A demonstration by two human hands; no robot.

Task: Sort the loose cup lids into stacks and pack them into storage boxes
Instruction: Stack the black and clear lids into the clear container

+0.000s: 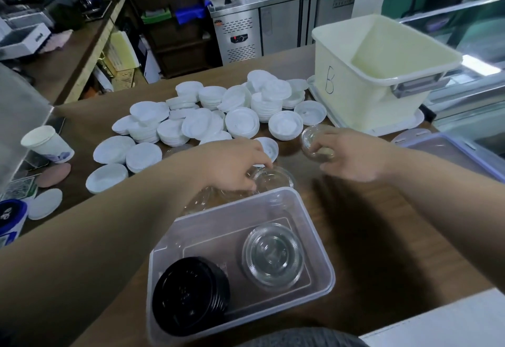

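A clear storage box [314,210] stands near me on the wooden counter. Inside it are a stack of black lids [188,296] at the left and a stack of clear lids [273,255] at the right. My left hand [229,166] pinches a clear lid [276,178] lying on the counter just behind the box. My right hand [352,158] holds another clear lid [314,139] lifted off the counter. Many white lids [213,117], some stacked and some loose, spread across the counter behind my hands.
A cream bin marked B [382,73] sits on its lid at the back right. A clear box lid [451,152] lies at the right. A paper cup [46,143] and a blue-topped tub [11,218] stand at the left edge.
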